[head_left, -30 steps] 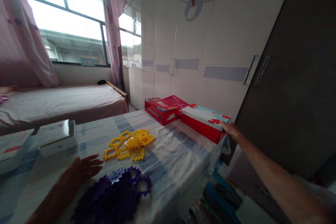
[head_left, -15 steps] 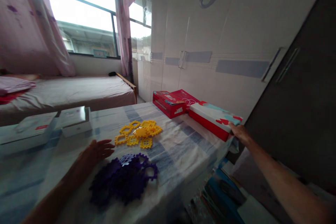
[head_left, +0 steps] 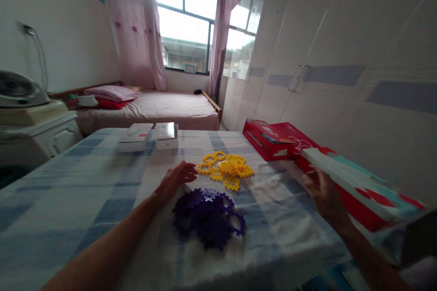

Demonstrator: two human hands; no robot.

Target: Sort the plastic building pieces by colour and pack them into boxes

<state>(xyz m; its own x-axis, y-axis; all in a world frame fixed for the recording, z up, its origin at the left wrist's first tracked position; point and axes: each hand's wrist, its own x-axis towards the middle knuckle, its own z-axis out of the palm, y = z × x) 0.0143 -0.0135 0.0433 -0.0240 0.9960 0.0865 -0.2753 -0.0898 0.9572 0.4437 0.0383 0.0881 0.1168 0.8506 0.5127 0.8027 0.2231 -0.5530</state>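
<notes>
On the table lies a pile of yellow plastic interlocking pieces (head_left: 227, 167), some solid, some window-like frames. Nearer to me is a heap of dark purple interlocking pieces (head_left: 208, 220), with a paler lattice piece on top. My left hand (head_left: 177, 176) is just left of the yellow pile, fingers stretched out, holding nothing. My right hand (head_left: 322, 191) is over the table's right side, beside a long red box with a white and teal lid (head_left: 351, 177). Its fingers are apart and somewhat bent, with nothing seen in them.
Two white boxes, a wider one (head_left: 135, 138) and a narrower one (head_left: 166, 136), stand at the table's far left. A red printed box (head_left: 266, 141) sits at the far right. The table has a blue and white checked cloth (head_left: 119, 209). Beyond are a bed (head_left: 164, 104) and wardrobe.
My right hand has left the corner of the long red box and moved left over the table. The view has turned left. My left hand stays beside the yellow pile.
</notes>
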